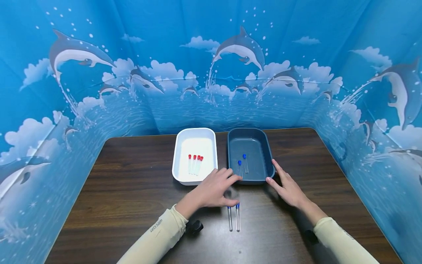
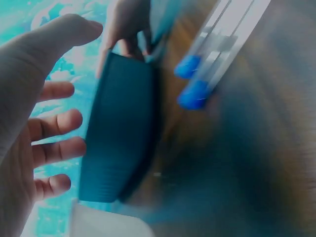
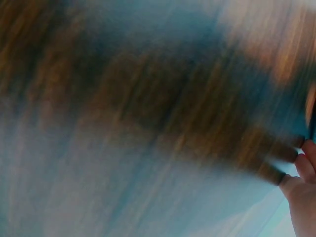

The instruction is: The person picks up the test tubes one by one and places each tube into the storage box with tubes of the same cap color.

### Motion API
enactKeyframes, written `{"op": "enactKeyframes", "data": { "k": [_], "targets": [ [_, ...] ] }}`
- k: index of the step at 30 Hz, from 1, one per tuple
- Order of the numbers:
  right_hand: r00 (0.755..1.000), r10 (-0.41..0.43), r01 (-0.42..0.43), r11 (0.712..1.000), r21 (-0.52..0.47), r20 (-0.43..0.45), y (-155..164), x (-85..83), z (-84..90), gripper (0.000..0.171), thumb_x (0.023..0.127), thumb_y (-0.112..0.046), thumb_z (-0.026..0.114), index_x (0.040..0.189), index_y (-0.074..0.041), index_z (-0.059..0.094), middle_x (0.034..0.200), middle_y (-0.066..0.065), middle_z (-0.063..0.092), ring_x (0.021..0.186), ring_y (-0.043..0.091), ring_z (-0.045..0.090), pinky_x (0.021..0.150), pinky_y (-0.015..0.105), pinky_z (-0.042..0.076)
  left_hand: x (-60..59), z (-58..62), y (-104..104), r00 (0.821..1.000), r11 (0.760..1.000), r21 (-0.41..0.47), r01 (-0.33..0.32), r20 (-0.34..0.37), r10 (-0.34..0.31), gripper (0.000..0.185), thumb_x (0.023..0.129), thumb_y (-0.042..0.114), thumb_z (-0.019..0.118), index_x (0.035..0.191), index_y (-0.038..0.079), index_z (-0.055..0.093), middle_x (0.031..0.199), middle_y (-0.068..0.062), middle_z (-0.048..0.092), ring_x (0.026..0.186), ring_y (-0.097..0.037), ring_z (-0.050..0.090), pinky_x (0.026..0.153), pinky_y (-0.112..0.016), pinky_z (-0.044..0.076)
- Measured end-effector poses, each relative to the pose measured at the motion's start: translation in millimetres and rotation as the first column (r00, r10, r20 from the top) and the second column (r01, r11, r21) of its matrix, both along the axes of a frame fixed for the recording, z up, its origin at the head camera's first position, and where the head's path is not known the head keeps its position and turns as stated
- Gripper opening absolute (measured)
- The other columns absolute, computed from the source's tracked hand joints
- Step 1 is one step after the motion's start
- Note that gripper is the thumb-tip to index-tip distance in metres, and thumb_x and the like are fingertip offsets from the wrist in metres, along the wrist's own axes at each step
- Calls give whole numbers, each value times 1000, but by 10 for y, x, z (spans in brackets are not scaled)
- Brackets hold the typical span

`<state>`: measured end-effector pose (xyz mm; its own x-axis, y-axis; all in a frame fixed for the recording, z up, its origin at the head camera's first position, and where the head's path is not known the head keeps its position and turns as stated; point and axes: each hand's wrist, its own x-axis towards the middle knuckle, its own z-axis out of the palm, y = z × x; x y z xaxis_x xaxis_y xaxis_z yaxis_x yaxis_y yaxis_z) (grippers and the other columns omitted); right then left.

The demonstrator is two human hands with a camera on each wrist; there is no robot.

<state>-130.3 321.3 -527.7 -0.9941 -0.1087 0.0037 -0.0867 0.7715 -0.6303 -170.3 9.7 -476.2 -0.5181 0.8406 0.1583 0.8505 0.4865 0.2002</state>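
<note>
My left hand [image 1: 215, 189] hovers with fingers spread in front of the dark blue tray [image 1: 233, 146], holding nothing. Beneath its thumb, two glass tubes with blue caps [image 1: 238, 218] lie side by side on the table; the left wrist view has these tubes [image 2: 215, 57] apart from the fingers. Two more blue-capped tubes [image 1: 245, 167] lie inside the dark tray. My right hand [image 1: 290, 189] rests against that tray's front right corner, thumb and fingers touching its wall. In the right wrist view only part of the hand [image 3: 303, 182] shows, amid heavy blur.
Left of the dark tray stands a white tray [image 1: 197, 135] with several red-capped tubes [image 1: 198, 165] in it. A small black object [image 1: 196, 227] is beside the left sleeve. A dolphin-printed curtain [image 1: 204, 106] borders the wooden table [image 1: 132, 176] at the back and sides.
</note>
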Motion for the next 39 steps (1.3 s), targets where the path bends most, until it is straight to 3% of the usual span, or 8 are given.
{"op": "enactKeyframes", "data": {
  "k": [8, 14, 20, 27, 39],
  "targets": [
    [1000, -3, 3, 1000, -10, 5, -12, 5, -1, 76, 100, -53, 46, 158, -34, 1, 160, 19, 19, 136, 51, 31, 98, 75, 28, 278, -299, -177, 999, 997, -72, -8, 47, 12, 81, 79, 72, 61, 144, 26, 46, 116, 6, 51, 102, -11, 46, 77, -31, 39],
    [1000, -10, 10, 1000, -13, -1, -10, 8, 14, 77, 100, -54, 46, 159, -32, 3, 160, 20, 19, 135, 51, 31, 97, 75, 28, 448, -426, -225, 1000, 998, -56, -11, 22, 13, 90, 76, 76, 59, 149, 26, 40, 119, 5, 49, 107, -13, 45, 80, -33, 38],
    [1000, -3, 3, 1000, -8, 1, -11, 16, 6, 76, 100, -52, 47, 159, -34, 2, 159, 20, 20, 135, 51, 31, 97, 75, 28, 542, -543, -209, 999, 997, -69, -44, 0, 44, 99, 72, 82, 56, 151, 27, 37, 121, 4, 48, 107, -14, 43, 81, -35, 39],
    [1000, -4, 4, 1000, -14, 6, -12, 14, 10, 76, 100, -53, 45, 159, -33, 2, 160, 20, 18, 136, 51, 30, 97, 75, 28, 592, -569, -173, 997, 993, -86, -76, -7, 75, 103, 69, 83, 59, 153, 28, 33, 120, 3, 47, 103, -15, 43, 79, -34, 38],
    [1000, -6, 6, 1000, -10, 0, -16, -2, 0, 76, 100, -53, 46, 159, -33, 2, 159, 22, 20, 135, 52, 32, 97, 75, 29, 610, -538, -170, 997, 991, -104, -79, 0, 80, 95, 74, 77, 60, 152, 28, 36, 118, 2, 49, 101, -15, 44, 78, -32, 37]
  ]
}}
